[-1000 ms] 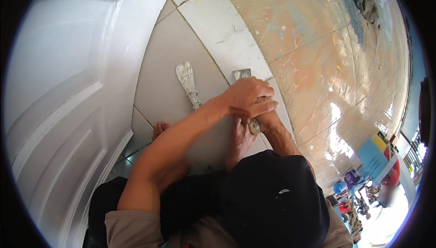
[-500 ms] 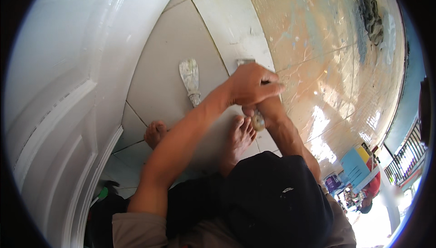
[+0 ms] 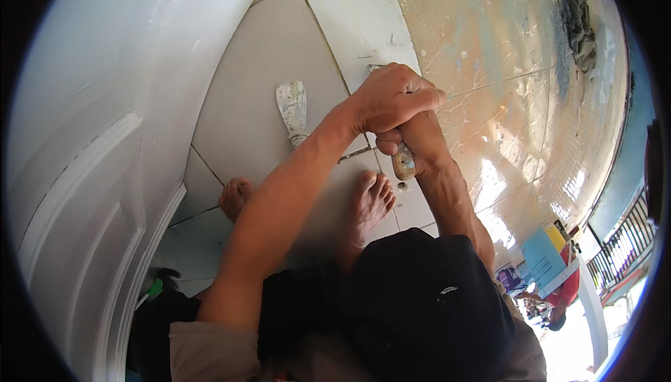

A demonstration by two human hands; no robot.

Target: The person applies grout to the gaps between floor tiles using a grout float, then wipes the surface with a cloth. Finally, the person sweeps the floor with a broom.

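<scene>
From the head view, we look down on both our hands stacked over a scraper at the edge of the white floor tiles. Our left hand (image 3: pixel 391 99) sits on top, its fingers (image 3: pixel 419 95) curled and pressed together over the front of the tool, knuckles toward the mottled orange floor (image 3: pixel 503 53). Our right hand (image 3: pixel 419 141) lies just beneath and behind it, fingers wrapped tight round the wooden handle (image 3: pixel 404 162), whose rounded butt end sticks out toward our body.

The relation that counts: the scraper's long axis runs from that butt end, near our bare right foot (image 3: pixel 367 204), up and away under the left hand toward the blade tip (image 3: pixel 376 69), of which only a small pale corner shows past the knuckles, touching the white tile (image 3: pixel 349 18) near its seam with the orange floor. So the working end points away from us, and the left hand is the nearer one to it, bearing down over the blade; the right hand holds the rear.

A second putty knife (image 3: pixel 292 106), its blade caked white, lies flat on the grey tile (image 3: pixel 265 81) just left of our left wrist, untouched, its long axis roughly parallel to the held tool. Our left foot (image 3: pixel 236 197) rests near the white door (image 3: pixel 91 137).
</scene>
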